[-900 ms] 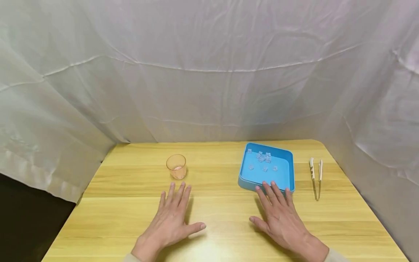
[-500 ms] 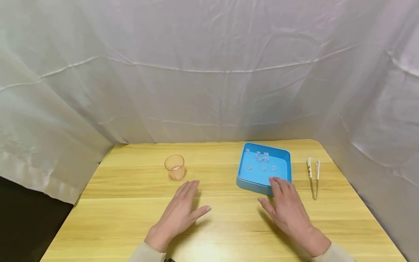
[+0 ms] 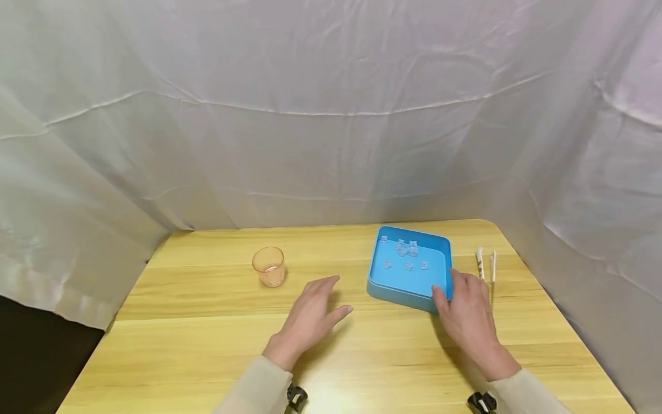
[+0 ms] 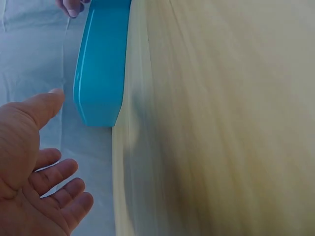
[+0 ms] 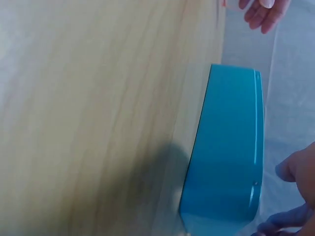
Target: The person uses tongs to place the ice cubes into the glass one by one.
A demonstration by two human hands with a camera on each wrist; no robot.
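My right hand hovers at the near right corner of a shallow blue tray, thumb over the front rim and fingers along the right side. In the right wrist view, its thumb and fingers stand spread around the tray's corner, holding nothing. Several small clear cubes lie inside the tray. My left hand is held over the table, left of the tray, fingers relaxed and thumb apart. The left wrist view shows that hand with nothing in it, near the tray's end.
A clear orange cup stands upright on the left part of the wooden table. Tongs with white ends lie right of the tray, partly behind my right hand. A pale curtain hangs behind and at both sides.
My left hand has moved right, away from the cup toward the tray. The right hand has shifted to the tray's right corner, its fingers drawn closer together. The view has swung slightly right.
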